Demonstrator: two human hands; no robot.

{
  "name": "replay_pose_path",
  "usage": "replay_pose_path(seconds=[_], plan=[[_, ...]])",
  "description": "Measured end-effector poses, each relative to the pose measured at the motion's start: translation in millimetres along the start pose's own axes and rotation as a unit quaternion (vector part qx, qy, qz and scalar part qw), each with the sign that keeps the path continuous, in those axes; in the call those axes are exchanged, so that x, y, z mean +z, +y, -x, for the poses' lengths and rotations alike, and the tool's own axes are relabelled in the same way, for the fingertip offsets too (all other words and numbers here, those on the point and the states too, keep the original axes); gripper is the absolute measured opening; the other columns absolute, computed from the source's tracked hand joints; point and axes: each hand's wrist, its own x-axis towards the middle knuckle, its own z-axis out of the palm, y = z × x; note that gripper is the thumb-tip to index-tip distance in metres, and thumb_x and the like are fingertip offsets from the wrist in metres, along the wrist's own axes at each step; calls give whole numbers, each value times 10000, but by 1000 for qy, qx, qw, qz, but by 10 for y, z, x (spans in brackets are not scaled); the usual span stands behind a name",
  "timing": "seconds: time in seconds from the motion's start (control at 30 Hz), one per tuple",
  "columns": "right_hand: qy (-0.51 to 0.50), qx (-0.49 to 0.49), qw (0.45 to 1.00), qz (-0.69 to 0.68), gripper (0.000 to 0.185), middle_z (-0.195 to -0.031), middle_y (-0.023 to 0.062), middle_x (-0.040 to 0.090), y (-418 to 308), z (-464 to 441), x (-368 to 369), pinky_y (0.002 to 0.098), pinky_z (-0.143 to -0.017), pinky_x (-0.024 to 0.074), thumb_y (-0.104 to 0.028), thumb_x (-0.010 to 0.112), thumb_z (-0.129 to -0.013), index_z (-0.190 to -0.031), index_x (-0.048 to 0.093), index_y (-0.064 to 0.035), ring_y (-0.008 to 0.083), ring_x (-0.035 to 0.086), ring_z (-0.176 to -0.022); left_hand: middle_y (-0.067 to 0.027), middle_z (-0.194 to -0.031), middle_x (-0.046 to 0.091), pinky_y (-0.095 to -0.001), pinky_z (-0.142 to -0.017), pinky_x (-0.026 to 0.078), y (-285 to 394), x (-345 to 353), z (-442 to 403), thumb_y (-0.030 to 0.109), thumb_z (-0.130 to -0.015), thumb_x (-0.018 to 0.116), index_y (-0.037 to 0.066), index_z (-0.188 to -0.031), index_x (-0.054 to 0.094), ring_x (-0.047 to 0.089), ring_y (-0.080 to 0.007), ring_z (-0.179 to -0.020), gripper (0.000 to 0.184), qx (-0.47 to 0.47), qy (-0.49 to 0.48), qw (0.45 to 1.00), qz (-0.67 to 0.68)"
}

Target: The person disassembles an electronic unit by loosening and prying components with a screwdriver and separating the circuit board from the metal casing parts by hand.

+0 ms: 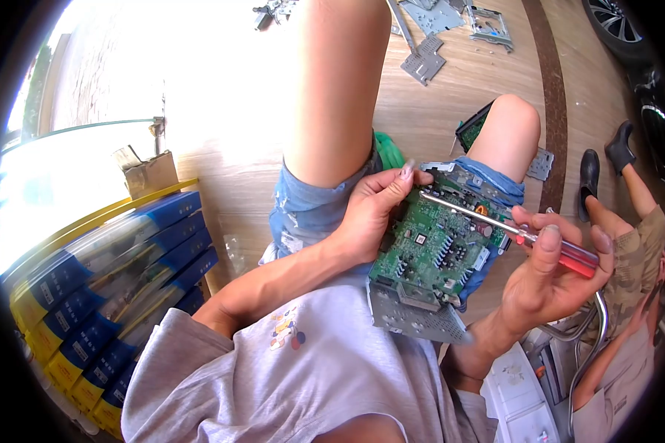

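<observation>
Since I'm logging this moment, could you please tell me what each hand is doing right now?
Left hand: closed, holding the green circuit board at its edge.
Right hand: closed, holding the red-handled screwdriver.

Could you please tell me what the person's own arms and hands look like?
The left hand and right hand are bare, with no glove, ring or watch in view. The forearms are uncovered too, below the loose, short grey sleeves of a shirt with a small multicoloured print.
</observation>
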Motion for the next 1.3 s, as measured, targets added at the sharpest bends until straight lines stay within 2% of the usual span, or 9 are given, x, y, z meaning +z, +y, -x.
replay_pose_path(seconds=[0.23, 0.33, 0.73, 0.83, 1.3], plan=[[6, -39, 999, 36, 502, -867, 225, 685, 18, -71, -69, 371, -768, 593, -92, 667, -946, -1281, 306, 4, 272, 720, -766, -44, -954, 701, -286, -762, 525, -4, -7, 17, 193, -998, 609, 20, -1097, 681, 646, -132, -834, 212, -7, -5, 1000, 13], [16, -71, 996, 50, 491, -864, 257, 665, 61, -96, -74, 404, -660, 633, -50, 645, -944, -1315, 336, 40, 311, 713, -712, -45, -956, 701, -287, -764, 525, -12, -2, 15, 193, -998, 609, 20, -1099, 681, 647, -132, -836, 213, -8, -4, 1000, 20], [1, -59, 998, 26, 477, -905, 258, 669, 20, -139, -105, 427, -687, 644, -63, 646, -952, -1322, 355, 11, 324, 713, -750, -47, -964, 702, -290, -771, 526, 10, -8, -14, 192, -998, 609, 19, -1104, 680, 648, -135, -844, 215, -8, 2, 999, 42], [8, -65, 997, 29, 476, -848, 225, 672, 2, -158, -50, 394, -667, 633, -74, 655, -947, -1297, 345, 17, 296, 715, -715, -48, -966, 702, -290, -773, 526, 23, -6, -14, 192, -998, 609, 19, -1106, 680, 649, -136, -846, 216, -6, 7, 999, 43], [-1, -61, 997, 50, 480, -844, 207, 680, 6, -165, -20, 380, -669, 635, -81, 669, -941, -1292, 358, 17, 278, 726, -709, -51, -975, 703, -293, -781, 527, 13, 62, -21, 191, -998, 608, 17, -1112, 679, 650, -139, -856, 219, -5, 8, 998, 55]])
